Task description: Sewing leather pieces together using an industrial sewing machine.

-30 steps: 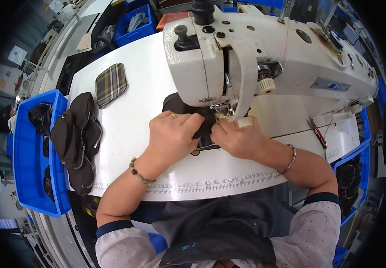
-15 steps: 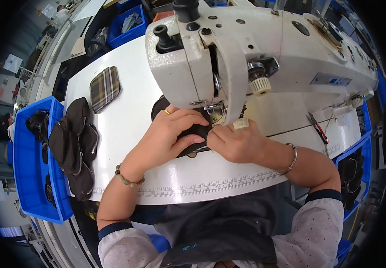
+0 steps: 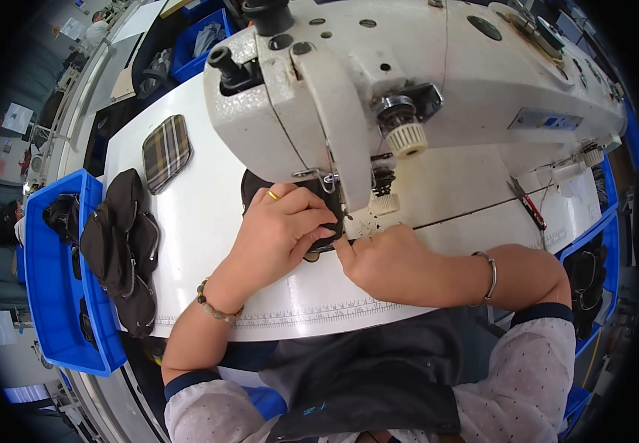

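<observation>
A small black fabric piece (image 3: 327,198) with rounded edges lies under the head of the white sewing machine (image 3: 290,111). My left hand (image 3: 279,229) rests over it, thumb and fingers drawn together on the cloth. At the piece's near right corner is my right hand (image 3: 393,262), its fingers curled in and the foremost fingertip against the edge. What sits beneath my right fingers is hidden. The machine's arm covers the needle area. Small dark bits of lint or thread (image 3: 367,225) are scattered just beyond my right hand.
A plaid fabric pad (image 3: 166,153) lies on the white table at the left. Closer in, dark zippered pouches (image 3: 116,251) are heaped beside a blue bin (image 3: 105,332). Red-handled thread snips (image 3: 530,207) lie to the right. Another blue bin (image 3: 605,277) holds dark pouches.
My right hand has shifted slightly nearer to me, its fingertip now at the cloth's corner. The machine appears farther left as the view moved. My left hand stays on the black piece.
</observation>
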`<act>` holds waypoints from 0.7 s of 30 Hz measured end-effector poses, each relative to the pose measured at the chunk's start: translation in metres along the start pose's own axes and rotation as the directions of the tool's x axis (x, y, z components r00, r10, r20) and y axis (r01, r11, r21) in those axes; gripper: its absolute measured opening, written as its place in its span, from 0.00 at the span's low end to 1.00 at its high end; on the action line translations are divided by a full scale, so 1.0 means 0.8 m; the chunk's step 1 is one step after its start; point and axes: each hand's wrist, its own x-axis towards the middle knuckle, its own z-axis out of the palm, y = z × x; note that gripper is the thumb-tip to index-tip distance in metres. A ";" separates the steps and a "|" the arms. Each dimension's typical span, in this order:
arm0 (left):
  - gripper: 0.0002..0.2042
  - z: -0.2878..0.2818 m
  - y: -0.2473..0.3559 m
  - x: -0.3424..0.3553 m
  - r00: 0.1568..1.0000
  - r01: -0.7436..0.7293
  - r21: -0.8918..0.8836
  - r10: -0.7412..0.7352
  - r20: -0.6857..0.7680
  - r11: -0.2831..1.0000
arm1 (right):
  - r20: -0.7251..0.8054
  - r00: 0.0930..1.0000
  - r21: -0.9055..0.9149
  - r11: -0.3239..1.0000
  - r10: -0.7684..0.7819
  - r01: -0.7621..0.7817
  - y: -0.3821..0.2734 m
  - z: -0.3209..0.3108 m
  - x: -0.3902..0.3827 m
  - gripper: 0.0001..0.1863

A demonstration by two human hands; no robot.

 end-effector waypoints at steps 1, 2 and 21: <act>0.07 0.001 0.001 0.000 1.000 0.000 0.011 0.000 -0.017 1.000 | 0.000 1.000 0.001 1.000 0.001 -0.001 -0.001 0.001 -0.001 0.16; 0.07 0.001 0.001 0.001 1.000 0.000 0.011 0.000 -0.016 1.000 | -0.015 1.000 -0.011 1.000 0.007 -0.007 -0.002 0.001 -0.001 0.16; 0.09 0.007 -0.037 0.019 0.975 0.210 -0.216 -0.221 -0.029 0.954 | -0.128 0.991 -0.111 0.992 0.040 -0.054 0.019 0.004 0.014 0.06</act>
